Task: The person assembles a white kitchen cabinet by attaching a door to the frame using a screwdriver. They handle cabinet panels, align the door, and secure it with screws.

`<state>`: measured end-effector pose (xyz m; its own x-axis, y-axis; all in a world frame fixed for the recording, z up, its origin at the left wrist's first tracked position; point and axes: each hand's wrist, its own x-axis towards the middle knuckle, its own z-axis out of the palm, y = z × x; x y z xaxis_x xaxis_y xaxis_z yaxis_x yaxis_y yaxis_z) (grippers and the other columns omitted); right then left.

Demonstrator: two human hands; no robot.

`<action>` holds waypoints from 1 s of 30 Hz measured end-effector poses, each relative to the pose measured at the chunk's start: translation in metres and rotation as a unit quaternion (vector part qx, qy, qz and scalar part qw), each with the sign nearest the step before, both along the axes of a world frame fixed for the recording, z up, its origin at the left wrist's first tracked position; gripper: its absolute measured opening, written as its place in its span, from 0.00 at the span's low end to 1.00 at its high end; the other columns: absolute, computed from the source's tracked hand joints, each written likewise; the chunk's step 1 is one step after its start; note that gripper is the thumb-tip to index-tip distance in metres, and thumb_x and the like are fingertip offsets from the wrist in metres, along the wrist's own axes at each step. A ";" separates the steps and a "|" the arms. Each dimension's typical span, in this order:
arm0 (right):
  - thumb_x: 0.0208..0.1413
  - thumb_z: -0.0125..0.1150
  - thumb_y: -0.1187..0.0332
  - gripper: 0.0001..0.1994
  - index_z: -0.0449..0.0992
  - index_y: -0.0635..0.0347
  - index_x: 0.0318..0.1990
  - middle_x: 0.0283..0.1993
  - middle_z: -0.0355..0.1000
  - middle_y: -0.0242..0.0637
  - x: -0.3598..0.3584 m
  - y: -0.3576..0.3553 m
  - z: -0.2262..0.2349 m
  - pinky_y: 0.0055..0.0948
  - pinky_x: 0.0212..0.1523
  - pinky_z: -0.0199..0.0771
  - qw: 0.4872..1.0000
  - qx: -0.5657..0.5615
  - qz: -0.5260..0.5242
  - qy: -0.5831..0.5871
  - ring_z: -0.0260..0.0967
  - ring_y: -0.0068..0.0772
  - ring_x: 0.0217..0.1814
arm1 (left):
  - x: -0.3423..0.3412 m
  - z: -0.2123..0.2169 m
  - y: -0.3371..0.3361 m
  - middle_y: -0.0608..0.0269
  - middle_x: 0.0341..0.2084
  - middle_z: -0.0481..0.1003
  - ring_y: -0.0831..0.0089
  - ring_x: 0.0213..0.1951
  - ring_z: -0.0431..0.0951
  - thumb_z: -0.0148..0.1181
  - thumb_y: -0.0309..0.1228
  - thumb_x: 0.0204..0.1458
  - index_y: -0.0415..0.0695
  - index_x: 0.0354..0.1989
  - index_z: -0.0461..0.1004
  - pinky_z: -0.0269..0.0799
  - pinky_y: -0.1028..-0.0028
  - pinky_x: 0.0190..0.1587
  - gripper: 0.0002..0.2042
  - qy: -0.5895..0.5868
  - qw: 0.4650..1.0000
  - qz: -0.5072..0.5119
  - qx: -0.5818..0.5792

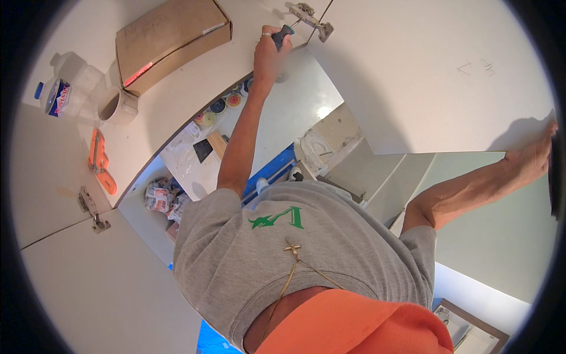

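My left hand (270,56) is closed around the dark handle of a screwdriver (283,36). The screwdriver's shaft reaches up to a metal hinge (303,12) that joins a white cabinet panel to a white cabinet door (424,76). Stretched out to the far right, my right hand (530,156) grips the door near its outer edge, with some fingers lost at the dark rim of the picture. A second metal hinge (93,209) sits at the lower left, on another white door (106,283).
On the white panel are a cardboard box (171,44), a plastic bottle (62,97), a mug (121,107) and an orange folding tool (100,160). Below, several small round containers (218,106) line a surface. Crumpled bags (160,197) lie lower left. A framed item (471,324) stands lower right.
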<state>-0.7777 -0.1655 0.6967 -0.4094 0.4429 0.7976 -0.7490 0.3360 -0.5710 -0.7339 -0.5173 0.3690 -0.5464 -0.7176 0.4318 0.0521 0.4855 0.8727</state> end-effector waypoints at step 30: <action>0.48 0.73 0.62 0.19 0.78 0.67 0.42 0.40 0.79 0.47 0.008 -0.007 0.000 0.38 0.34 0.78 0.997 0.013 -0.070 -0.022 0.76 0.39 0.36 | 0.010 0.031 -0.032 0.40 0.33 0.79 0.46 0.40 0.81 0.58 0.50 0.58 0.39 0.50 0.64 0.76 0.58 0.44 0.26 -0.150 0.984 -0.052 -0.087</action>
<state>-0.7701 -0.1728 0.6972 -0.3797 0.4778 0.7922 -0.6679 0.4509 -0.5921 -0.7244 -0.5492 0.4004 -0.7338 -0.5814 0.3514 -0.1379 0.6339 0.7610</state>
